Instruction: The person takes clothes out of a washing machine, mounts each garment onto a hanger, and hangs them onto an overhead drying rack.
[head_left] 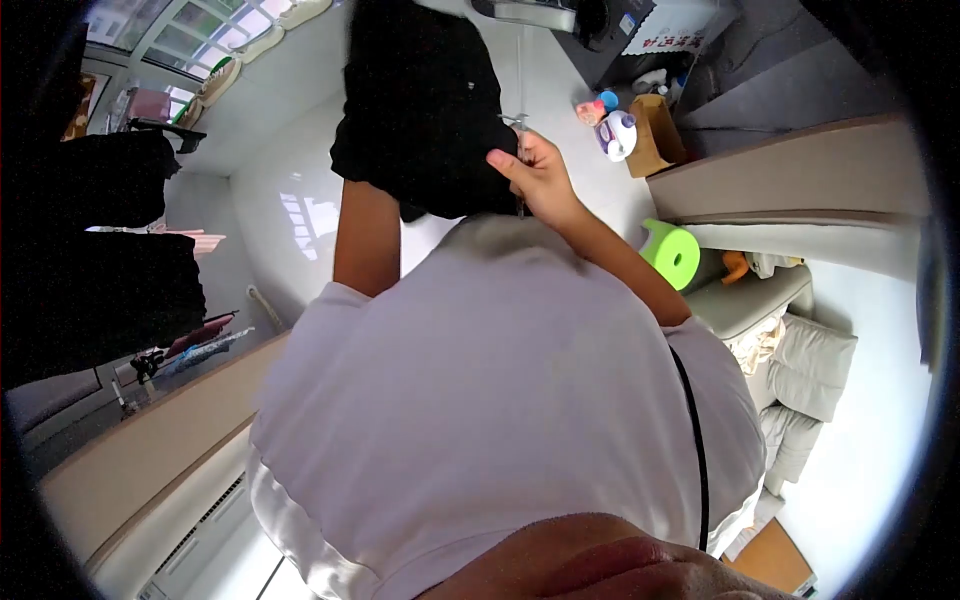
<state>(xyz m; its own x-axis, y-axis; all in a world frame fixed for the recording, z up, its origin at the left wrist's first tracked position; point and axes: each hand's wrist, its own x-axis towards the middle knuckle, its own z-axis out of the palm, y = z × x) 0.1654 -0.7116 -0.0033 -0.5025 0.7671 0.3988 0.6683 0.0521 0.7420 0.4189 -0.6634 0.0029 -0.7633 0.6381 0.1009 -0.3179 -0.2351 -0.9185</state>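
Note:
A black garment (420, 110) hangs in front of my chest, its folds bunched at the lower edge. My left forearm goes up beneath it, and the cloth covers the whole left hand. At the garment's right edge my right hand (541, 180) is closed, with the thumb pointing left against the cloth. Its fingers grip a thin, pale rod-like piece (520, 120) that has a small crosspiece near its top; it looks like part of a hanger, though its kind is not clear.
More dark clothes (120, 180) hang at the left. On the right are a lime green stool (672, 255), a white bottle with a purple cap (615, 137), a cardboard box (655, 137) and a grey sofa (812, 365). Shoes (220, 80) line the window ledge.

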